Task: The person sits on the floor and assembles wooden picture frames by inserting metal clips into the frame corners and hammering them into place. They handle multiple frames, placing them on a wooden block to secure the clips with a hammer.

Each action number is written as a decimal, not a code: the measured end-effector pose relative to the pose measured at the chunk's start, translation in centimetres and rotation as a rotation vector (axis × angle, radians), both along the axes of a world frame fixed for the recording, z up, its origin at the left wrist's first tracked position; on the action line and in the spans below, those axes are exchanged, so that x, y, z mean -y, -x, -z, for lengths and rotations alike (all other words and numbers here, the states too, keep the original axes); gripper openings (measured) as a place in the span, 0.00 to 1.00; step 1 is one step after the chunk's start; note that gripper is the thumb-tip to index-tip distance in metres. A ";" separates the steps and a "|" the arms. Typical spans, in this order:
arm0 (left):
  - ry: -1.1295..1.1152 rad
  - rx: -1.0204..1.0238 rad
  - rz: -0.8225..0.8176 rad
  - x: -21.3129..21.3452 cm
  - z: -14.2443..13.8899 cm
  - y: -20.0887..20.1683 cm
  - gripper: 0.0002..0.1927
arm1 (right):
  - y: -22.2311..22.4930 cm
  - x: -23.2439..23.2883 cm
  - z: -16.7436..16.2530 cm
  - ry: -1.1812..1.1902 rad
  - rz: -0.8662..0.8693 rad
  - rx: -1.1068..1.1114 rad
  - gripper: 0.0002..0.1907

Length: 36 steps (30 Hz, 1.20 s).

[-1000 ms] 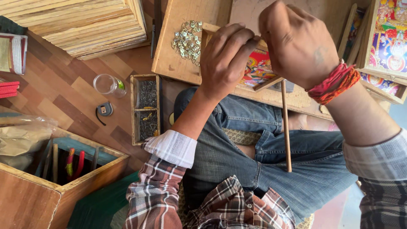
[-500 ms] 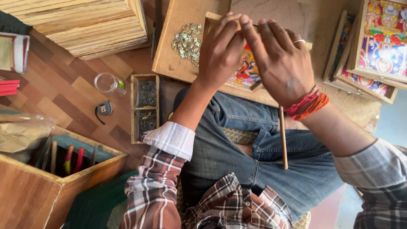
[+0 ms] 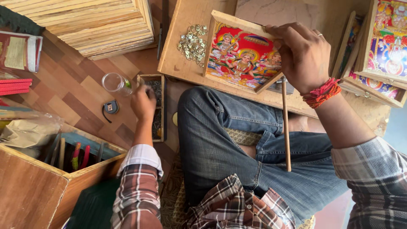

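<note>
My right hand (image 3: 303, 55) grips the right corner of a colourful framed picture (image 3: 239, 55) that lies on a wooden board (image 3: 178, 63) over my knees. A thin wooden handle (image 3: 286, 127) runs from under that hand down across my jeans. My left hand (image 3: 144, 101) reaches down to the floor, with its fingers curled into a narrow wooden box of small dark nails (image 3: 157, 110). Whether those fingers hold anything is hidden. A pile of small metal clips (image 3: 193, 42) lies on the board left of the picture.
A clear plastic cup (image 3: 114, 82) and a small tape measure (image 3: 111, 108) sit on the wooden floor. A stack of wooden frames (image 3: 93, 25) stands at the top left. An open wooden tool box (image 3: 51, 169) is at the bottom left. More framed pictures (image 3: 386, 46) are stacked on the right.
My left hand has left the picture and dropped to the nail box on the floor. The picture's face now shows, and my right hand stays on its corner.
</note>
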<state>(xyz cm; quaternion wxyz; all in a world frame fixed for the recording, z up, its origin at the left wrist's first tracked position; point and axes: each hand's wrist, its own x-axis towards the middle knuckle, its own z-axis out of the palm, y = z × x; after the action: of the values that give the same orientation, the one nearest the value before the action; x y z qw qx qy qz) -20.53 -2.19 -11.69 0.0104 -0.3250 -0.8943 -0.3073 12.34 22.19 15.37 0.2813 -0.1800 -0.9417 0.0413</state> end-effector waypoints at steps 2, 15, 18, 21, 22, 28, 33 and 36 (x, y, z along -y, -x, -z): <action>0.187 0.068 0.066 0.7 1.8 0.8 0.08 | -0.1 -0.2 0.2 -0.089 -0.067 -0.055 0.13; 0.336 0.152 0.097 -1.1 1.4 0.3 0.09 | -1.1 -0.7 -1.1 0.112 -0.052 0.118 0.21; 0.135 0.167 0.082 -0.6 1.0 -0.4 0.05 | -0.8 -0.4 -1.4 0.098 -0.089 0.075 0.21; 0.014 0.045 0.114 -0.3 0.9 -0.7 0.04 | -1.1 -0.3 -1.7 0.087 -0.118 -0.029 0.23; 0.011 0.050 0.121 -0.3 1.0 -0.7 0.04 | -1.6 -0.4 -1.9 0.061 -0.123 -0.054 0.22; -0.072 0.067 0.185 0.0 2.1 -0.1 0.03 | -6.3 -2.3 -3.4 -0.039 -0.090 -0.129 0.11; -0.440 0.139 0.151 -0.8 2.4 -0.2 0.02 | -7.1 -3.5 1.1 -0.273 -0.064 -0.077 0.14; -0.678 0.388 0.056 -2.6 1.1 -0.9 0.04 | -5.8 -3.5 7.0 -0.100 -0.141 -0.109 0.18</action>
<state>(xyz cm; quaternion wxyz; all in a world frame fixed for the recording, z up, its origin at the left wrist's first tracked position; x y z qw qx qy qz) -19.63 0.43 -12.75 -0.0606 -0.2633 -0.7182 -0.6413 18.17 25.73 8.41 0.3371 -0.0964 -0.9362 0.0238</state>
